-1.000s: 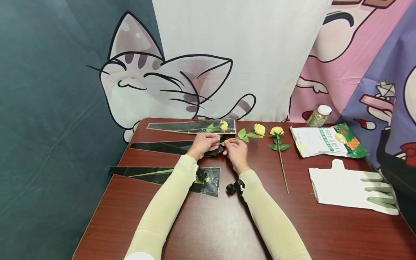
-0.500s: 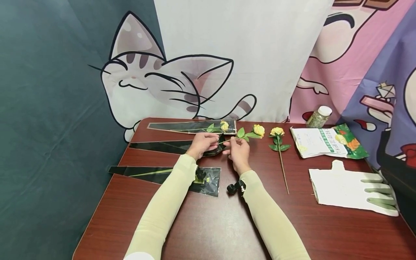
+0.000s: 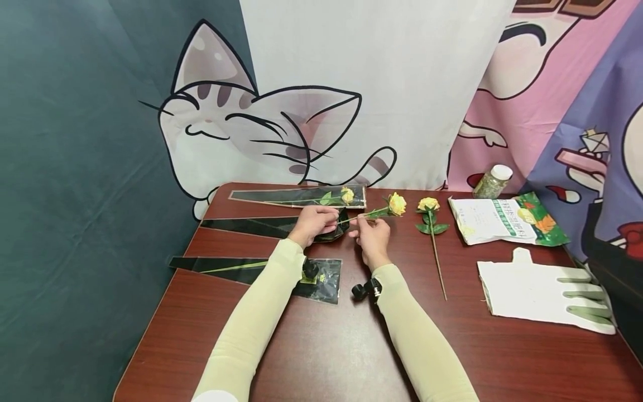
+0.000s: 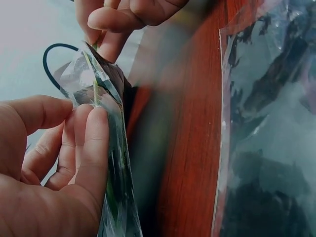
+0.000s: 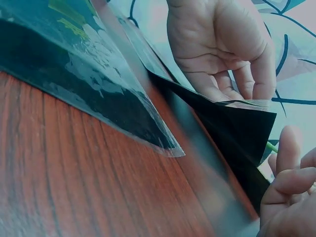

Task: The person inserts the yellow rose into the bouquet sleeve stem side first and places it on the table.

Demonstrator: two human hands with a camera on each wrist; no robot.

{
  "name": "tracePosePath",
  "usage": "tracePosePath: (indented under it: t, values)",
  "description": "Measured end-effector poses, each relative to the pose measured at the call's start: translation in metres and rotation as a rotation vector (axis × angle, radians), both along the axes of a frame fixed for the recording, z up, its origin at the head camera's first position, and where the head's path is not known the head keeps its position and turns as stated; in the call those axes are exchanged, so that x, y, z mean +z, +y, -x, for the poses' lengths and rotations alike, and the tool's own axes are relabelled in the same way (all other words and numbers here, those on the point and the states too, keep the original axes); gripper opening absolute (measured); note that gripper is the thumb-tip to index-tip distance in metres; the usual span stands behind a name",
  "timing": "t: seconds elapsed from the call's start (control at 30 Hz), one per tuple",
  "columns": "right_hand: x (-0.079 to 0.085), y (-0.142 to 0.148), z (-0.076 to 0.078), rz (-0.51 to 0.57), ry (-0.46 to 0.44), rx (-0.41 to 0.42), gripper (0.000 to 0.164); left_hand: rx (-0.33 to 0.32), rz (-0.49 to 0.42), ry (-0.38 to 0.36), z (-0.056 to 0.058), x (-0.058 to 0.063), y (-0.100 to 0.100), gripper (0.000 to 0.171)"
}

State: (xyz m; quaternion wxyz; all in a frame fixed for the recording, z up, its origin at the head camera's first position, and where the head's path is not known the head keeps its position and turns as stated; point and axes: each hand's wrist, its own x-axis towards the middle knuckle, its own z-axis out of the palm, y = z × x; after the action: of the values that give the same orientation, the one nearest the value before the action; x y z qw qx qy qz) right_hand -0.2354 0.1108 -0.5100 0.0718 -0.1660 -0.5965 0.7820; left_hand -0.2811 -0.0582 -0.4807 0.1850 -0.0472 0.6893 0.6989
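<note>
In the head view my left hand [image 3: 315, 223] pinches the open end of a dark, narrow flower sleeve [image 3: 251, 225]; the left wrist view shows its clear film [image 4: 81, 74] between thumb and fingers. My right hand [image 3: 373, 237] pinches the stem of a yellow rose [image 3: 397, 204] just right of the sleeve mouth. That stem [image 4: 96, 91] runs into the sleeve, and its bloom points right, outside. From the right wrist, the sleeve's black back [image 5: 237, 128] stands between both hands. Another yellow rose [image 3: 428, 204] lies to the right, stem toward me.
Behind lies a sleeve [image 3: 296, 195] with a yellow rose inside; nearer me, another filled sleeve [image 3: 329, 279] is partly under my left forearm. At right are a white-and-green packet [image 3: 494, 218], a lidded jar [image 3: 493, 181] and white gloves [image 3: 532, 287] on the brown table [image 3: 321, 357].
The rose has turned and its bloom has shifted slightly left and down, toward the sleeve. My right hand has moved a little right along the stem. My left hand stays put.
</note>
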Motion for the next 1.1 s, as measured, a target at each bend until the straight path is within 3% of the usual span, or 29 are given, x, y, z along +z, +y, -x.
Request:
tracePosePath:
  t: [0.23, 0.63, 0.9, 1.0, 1.1]
  values:
    - [0.0005, -0.0032, -0.0003, 0.019, -0.023, 0.031, 0.014, 0.001, 0.003, 0.010, -0.0023, 0.0038, 0.0040, 0.022]
    - [-0.0011, -0.0091, -0.0013, -0.005, -0.035, 0.099, 0.018, -0.029, -0.020, 0.013, -0.0024, 0.0069, 0.0101, 0.026]
    - [0.0011, -0.0090, -0.0015, 0.097, -0.016, 0.125, 0.022, -0.011, -0.028, 0.012, 0.0027, 0.0062, 0.0060, 0.024]
    - [0.0018, -0.0076, -0.0015, 0.121, -0.030, 0.106, 0.029, -0.009, -0.028, 0.012, 0.0038, 0.0055, 0.0045, 0.024]
    - [0.0016, -0.0058, -0.0003, 0.114, -0.035, 0.036, 0.030, -0.011, -0.032, 0.009, 0.0040, 0.0053, 0.0042, 0.024]
